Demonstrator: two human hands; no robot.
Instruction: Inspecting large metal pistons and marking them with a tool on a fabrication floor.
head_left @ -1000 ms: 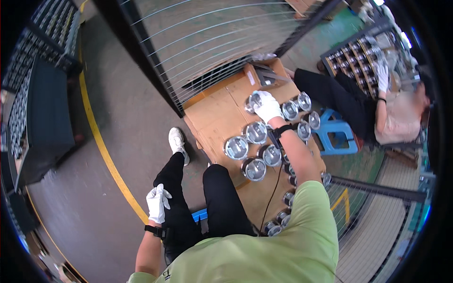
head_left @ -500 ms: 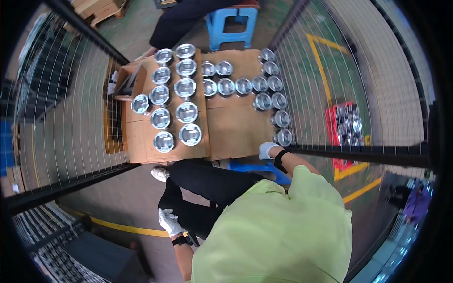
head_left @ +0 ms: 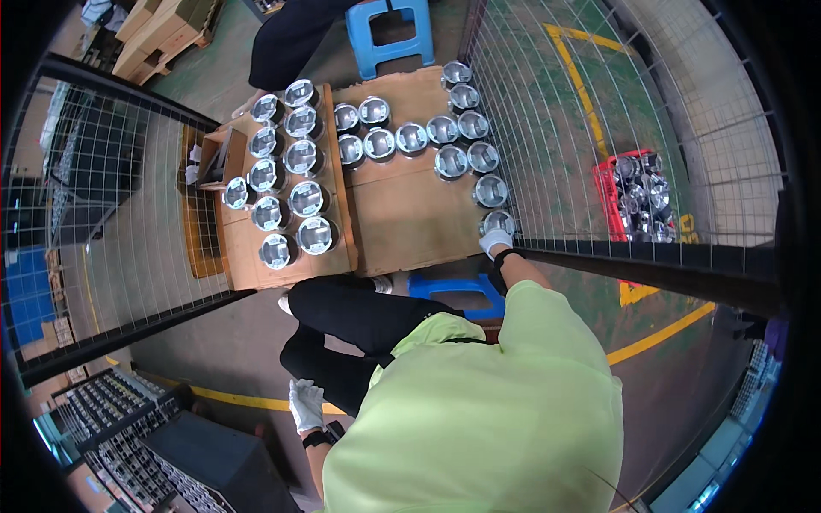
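Note:
My right hand (head_left: pixel 495 242), in a white glove, is at the near right corner of the cardboard-covered table. Its fingers close against the near side of a shiny metal piston (head_left: pixel 498 224), partly covering it; the piston still rests on the cardboard (head_left: pixel 410 218). More pistons run up the right edge, among them one piston (head_left: pixel 491 191) just beyond my hand. My left hand (head_left: pixel 306 405), also gloved in white, hangs beside my leg with fingers loosely apart and nothing in it. On the left cardboard sheet, several pistons stand in rows, such as a piston (head_left: pixel 316 235).
Wire mesh panels (head_left: pixel 581 128) flank the table. A small open box (head_left: pixel 224 158) sits at its left edge. Blue stools stand at the far side (head_left: pixel 392 38) and near side (head_left: pixel 457 293). Beyond the right mesh, a red crate (head_left: pixel 605 201) holds metal parts. Another person's dark-clothed leg (head_left: pixel 291 43) shows behind.
My right hand has moved forward from the table's near edge onto the nearest piston. My left hand stays low by my leg. The whole view has shifted and turned slightly.

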